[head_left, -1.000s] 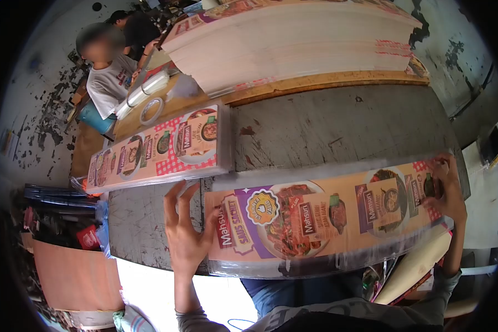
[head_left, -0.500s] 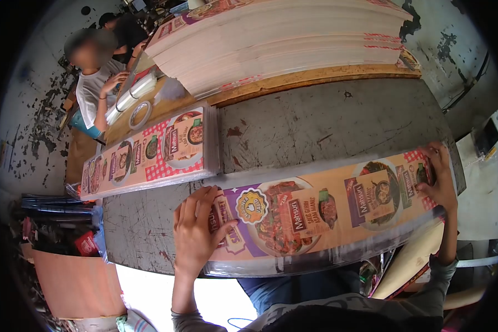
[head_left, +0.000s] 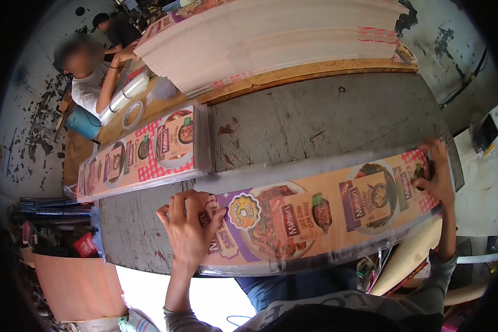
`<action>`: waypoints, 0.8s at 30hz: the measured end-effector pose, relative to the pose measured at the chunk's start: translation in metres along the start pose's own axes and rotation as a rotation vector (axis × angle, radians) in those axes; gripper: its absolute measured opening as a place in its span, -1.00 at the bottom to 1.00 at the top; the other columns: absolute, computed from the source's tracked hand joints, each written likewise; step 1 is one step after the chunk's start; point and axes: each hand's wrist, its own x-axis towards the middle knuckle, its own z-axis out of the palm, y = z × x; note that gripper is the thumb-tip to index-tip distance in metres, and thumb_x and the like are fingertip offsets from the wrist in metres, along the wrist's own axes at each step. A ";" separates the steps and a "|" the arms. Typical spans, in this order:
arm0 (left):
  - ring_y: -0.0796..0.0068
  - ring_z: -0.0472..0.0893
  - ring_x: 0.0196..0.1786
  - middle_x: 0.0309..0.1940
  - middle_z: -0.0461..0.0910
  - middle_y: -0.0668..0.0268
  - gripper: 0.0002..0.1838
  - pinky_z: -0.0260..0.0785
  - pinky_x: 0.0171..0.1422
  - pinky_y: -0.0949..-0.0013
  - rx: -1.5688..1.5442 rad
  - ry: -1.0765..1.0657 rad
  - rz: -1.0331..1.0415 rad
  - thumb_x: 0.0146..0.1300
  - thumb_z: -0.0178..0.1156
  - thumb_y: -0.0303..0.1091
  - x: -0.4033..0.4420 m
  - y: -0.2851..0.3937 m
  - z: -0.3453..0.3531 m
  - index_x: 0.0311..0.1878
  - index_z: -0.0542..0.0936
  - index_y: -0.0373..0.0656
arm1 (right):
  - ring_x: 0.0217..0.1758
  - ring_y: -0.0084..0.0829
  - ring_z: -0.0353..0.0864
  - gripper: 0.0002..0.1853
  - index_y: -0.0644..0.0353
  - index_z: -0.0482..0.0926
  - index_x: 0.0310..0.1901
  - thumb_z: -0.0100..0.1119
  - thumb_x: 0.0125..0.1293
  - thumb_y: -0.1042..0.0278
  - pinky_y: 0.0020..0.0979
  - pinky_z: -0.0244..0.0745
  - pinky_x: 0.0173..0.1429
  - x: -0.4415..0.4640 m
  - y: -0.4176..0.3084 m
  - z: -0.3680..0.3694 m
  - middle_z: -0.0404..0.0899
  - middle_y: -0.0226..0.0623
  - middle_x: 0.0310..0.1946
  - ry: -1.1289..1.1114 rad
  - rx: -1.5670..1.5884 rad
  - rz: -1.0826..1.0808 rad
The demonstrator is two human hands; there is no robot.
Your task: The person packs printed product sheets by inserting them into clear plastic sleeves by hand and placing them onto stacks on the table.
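Observation:
A long printed food-advert strip [head_left: 330, 207] in a clear plastic sleeve lies across the table edge nearest me; more strips may lie beneath it, but I cannot tell. My left hand [head_left: 187, 226] grips its left end, fingers bent and thumb on the printed face. At the far end my right hand [head_left: 438, 174] clasps the short side, with its thumb over the print and fingers around the edge. To the upper left rests a stack of similar sleeved strips [head_left: 144, 152], apart from both hands.
Beyond the grey scratched tabletop [head_left: 293, 122] stands a tall pile of printed sheets [head_left: 276, 47]. A tape roll [head_left: 133, 115] and rolled plastic [head_left: 125, 97] lie on a wooden surface at upper left. Two people sit behind; one reaches an arm [head_left: 109, 87] toward the pile.
The strip's left end and my left hand have shifted slightly left, and the left fingers have bent more. The view has moved a little. The nearer person's arm has risen toward the pile.

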 end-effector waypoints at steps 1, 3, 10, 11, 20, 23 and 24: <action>0.36 0.42 -0.22 -0.27 0.44 0.28 -0.53 0.01 -0.05 0.23 -0.005 0.005 -0.006 -0.12 0.34 -0.05 0.000 0.000 0.000 -0.22 0.47 -0.15 | 0.03 -0.10 0.25 -0.17 0.24 0.40 -0.11 0.29 -0.34 -0.30 -0.21 0.04 0.17 0.001 -0.001 -0.001 0.31 -0.12 -0.09 -0.004 -0.001 0.004; 0.36 0.41 -0.24 -0.29 0.43 0.28 -0.53 0.00 -0.04 0.22 -0.003 0.014 -0.010 -0.12 0.35 -0.06 0.000 0.000 0.000 -0.23 0.47 -0.15 | 0.01 -0.12 0.26 -0.19 0.24 0.40 -0.14 0.30 -0.35 -0.28 -0.22 0.04 0.15 0.002 -0.001 -0.001 0.32 -0.14 -0.12 0.014 0.004 -0.011; 0.35 0.43 -0.21 -0.26 0.46 0.29 -0.64 0.03 -0.02 0.28 -0.179 0.047 -0.073 -0.12 0.37 -0.27 0.002 -0.003 0.003 -0.31 0.42 -0.17 | -0.17 -0.18 0.25 -0.28 0.25 0.34 -0.31 0.35 -0.40 -0.18 -0.29 0.13 -0.02 0.004 -0.002 0.001 0.28 -0.22 -0.29 0.022 0.041 0.021; 0.38 0.45 -0.25 -0.24 0.45 0.29 -0.63 0.07 -0.03 0.27 -0.278 0.063 -0.068 -0.10 0.37 -0.27 0.001 -0.004 0.003 -0.32 0.40 -0.17 | -0.17 -0.18 0.25 -0.28 0.25 0.34 -0.31 0.35 -0.40 -0.18 -0.29 0.13 -0.02 0.004 -0.002 0.001 0.28 -0.22 -0.29 0.020 0.042 0.016; 0.37 0.48 -0.34 -0.38 0.50 0.30 -0.73 0.22 -0.15 0.40 -0.700 0.036 -0.217 -0.09 0.33 -0.48 -0.002 -0.008 0.013 -0.36 0.42 -0.19 | -0.32 -0.51 0.13 -0.47 0.20 0.21 -0.29 0.37 -0.14 0.17 -0.53 0.10 -0.26 0.001 -0.003 0.006 0.14 -0.38 -0.38 0.053 0.325 0.029; 0.38 0.45 -0.37 -0.41 0.50 0.32 -0.77 0.20 -0.14 0.39 -0.628 0.074 -0.173 -0.08 0.32 -0.49 0.000 -0.006 0.011 -0.40 0.43 -0.17 | -0.36 -0.48 0.14 -0.55 0.21 0.20 -0.32 0.31 -0.08 0.25 -0.52 0.11 -0.29 0.002 -0.002 0.007 0.14 -0.37 -0.41 0.090 0.293 0.093; 0.38 0.45 -0.37 -0.41 0.50 0.32 -0.77 0.20 -0.14 0.39 -0.628 0.075 -0.174 -0.08 0.32 -0.49 0.000 -0.006 0.010 -0.40 0.43 -0.17 | -0.38 -0.45 0.14 -0.59 0.22 0.19 -0.34 0.27 -0.05 0.30 -0.51 0.12 -0.29 0.003 -0.003 0.005 0.15 -0.36 -0.41 0.091 0.250 0.041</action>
